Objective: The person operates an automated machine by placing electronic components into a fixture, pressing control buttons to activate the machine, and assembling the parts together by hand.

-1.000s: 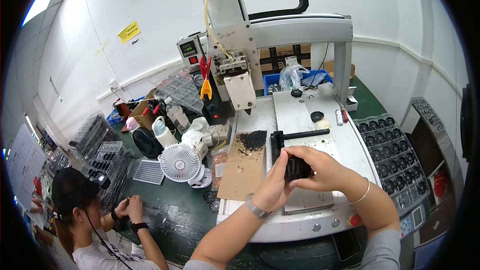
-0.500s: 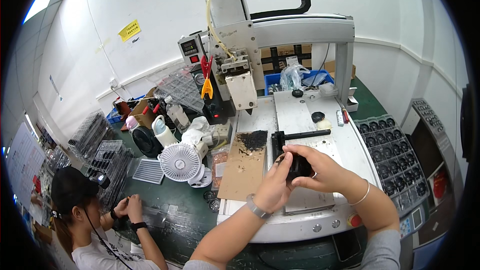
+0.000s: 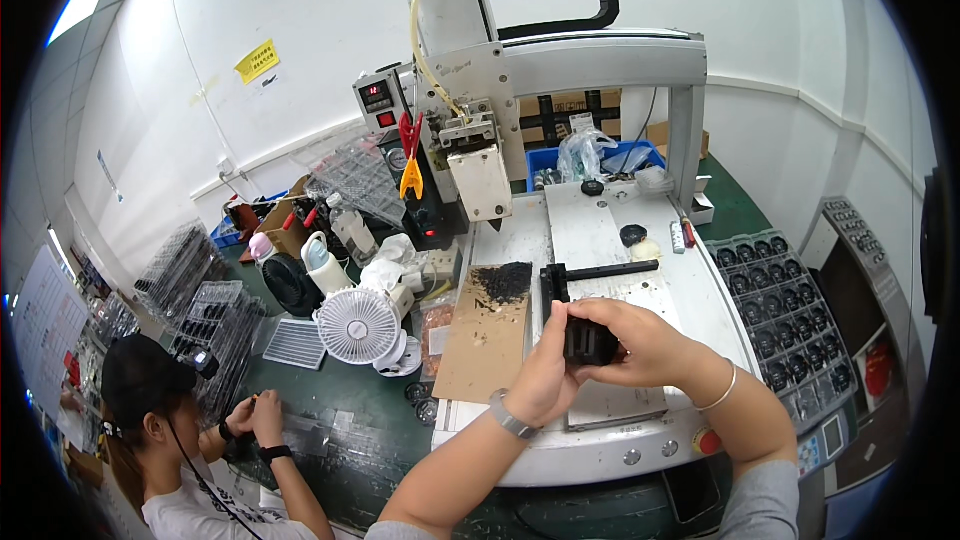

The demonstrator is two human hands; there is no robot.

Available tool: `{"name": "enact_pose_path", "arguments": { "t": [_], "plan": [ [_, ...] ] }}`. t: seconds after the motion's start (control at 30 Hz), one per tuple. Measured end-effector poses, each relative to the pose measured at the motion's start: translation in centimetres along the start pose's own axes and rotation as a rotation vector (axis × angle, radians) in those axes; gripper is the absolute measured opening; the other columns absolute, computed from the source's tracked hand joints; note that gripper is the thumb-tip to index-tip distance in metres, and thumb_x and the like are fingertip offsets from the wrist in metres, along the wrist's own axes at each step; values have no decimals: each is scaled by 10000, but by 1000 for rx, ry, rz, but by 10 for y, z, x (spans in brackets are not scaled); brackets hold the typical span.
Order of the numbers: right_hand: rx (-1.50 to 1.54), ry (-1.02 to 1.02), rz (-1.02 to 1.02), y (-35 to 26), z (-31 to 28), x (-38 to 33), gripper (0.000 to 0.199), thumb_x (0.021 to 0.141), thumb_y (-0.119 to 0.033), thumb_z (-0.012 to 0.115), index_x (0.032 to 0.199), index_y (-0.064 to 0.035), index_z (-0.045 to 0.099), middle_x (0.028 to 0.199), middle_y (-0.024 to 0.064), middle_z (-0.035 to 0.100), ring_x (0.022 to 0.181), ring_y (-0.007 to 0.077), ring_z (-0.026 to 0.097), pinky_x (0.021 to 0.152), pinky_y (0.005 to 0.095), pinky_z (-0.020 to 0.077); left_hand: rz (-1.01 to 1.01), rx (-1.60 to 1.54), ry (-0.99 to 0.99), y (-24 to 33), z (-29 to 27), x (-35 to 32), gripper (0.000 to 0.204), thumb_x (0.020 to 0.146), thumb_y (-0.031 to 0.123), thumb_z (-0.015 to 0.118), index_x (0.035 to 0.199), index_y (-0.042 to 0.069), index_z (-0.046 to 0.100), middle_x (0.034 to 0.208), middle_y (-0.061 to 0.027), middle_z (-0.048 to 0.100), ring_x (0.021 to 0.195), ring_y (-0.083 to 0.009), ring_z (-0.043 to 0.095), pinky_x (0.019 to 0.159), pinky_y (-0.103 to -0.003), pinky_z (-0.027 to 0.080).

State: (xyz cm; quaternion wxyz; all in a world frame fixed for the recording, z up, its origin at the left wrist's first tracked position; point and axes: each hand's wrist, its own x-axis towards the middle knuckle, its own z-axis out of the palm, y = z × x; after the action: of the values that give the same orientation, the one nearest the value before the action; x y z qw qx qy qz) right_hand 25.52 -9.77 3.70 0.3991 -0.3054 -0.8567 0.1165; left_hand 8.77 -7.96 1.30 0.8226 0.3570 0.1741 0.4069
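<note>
Between my two hands is a black boxy part (image 3: pixel 590 342), its exact kind unclear. My left hand (image 3: pixel 543 377) closes on its left side, thumb pointing up. Around the right side and top edge, the fingers and thumb of my right hand (image 3: pixel 648 342) are bent; part of the piece is hidden by them. Just beyond it, a black L-shaped bar fixture (image 3: pixel 612 269) lies on the white bed of a gantry machine (image 3: pixel 700 315). A cardboard sheet (image 3: pixel 480 345) with a heap of black scraps (image 3: pixel 503 282) rests left of my hands.
The machine's nozzle head (image 3: pixel 482 183) hangs beyond my hands. A small white fan (image 3: pixel 358 326) stands at left. A tray of round black parts (image 3: pixel 785 305) lies at right, near a red stop button (image 3: pixel 708 441). At lower left, a co-worker (image 3: pixel 165 430) handles something small.
The black part has turned between my hands and now shows a broader face. My left fingers and thumb have straightened upward along it; both forearms stay almost in place.
</note>
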Motion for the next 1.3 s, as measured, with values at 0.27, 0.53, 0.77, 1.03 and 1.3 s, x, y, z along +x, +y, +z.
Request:
{"name": "enact_pose_path", "arguments": {
  "t": [0.27, 0.53, 0.77, 1.03, 1.3],
  "plan": [
    [26, 45, -37, 2, -4, 1, 630, 705, -135, 829, 1263, -31, 557, 1235, 164, 614, 1121, 326, 614, 962, 381, 499, -36, -16, -220, 1, -12, 2, 497, 1028, 465, 421, 1325, 68, 450, 1186, -98, 606, 1079, -215, 627, 899, -314, 534],
    [91, 44, -185, -1, -3, 4, 554, 727, -126, 813, 1226, -44, 587, 1248, 150, 621, 1149, 308, 608, 1028, 437, 452, -121, 30, -326, 15, -16, 1, 446, 954, 195, 631, 1330, 62, 430, 1179, -78, 596, 1092, -197, 624, 906, -329, 543],
    [80, 50, -168, -1, -1, 2, 627, 722, -129, 820, 1276, -49, 538, 1321, 151, 572, 1233, 329, 541, 1101, 476, 369, -108, 33, -295, 13, -17, 2, 505, 888, 65, 685, 1322, 69, 426, 1188, -60, 573, 1086, -168, 601, 917, -310, 527],
    [-42, 44, -260, 2, -1, 4, 525, 738, -166, 804, 1222, -90, 618, 1341, 154, 554, 1244, 339, 528, 1062, 472, 393, 41, 262, -220, 15, -3, -2, 671, 783, -7, 763, 1345, 47, 400, 1207, -68, 545, 1149, -166, 552, 927, -321, 512],
    [-72, 19, -315, 3, -3, 4, 473, 743, -181, 798, 1198, -136, 677, 1334, 134, 561, 1269, 352, 504, 1066, 487, 383, 48, 393, -248, 18, -2, -1, 737, 761, 1, 771, 1374, 34, 363, 1206, -87, 548, 1116, -177, 577, 936, -317, 507]
  ]
}}
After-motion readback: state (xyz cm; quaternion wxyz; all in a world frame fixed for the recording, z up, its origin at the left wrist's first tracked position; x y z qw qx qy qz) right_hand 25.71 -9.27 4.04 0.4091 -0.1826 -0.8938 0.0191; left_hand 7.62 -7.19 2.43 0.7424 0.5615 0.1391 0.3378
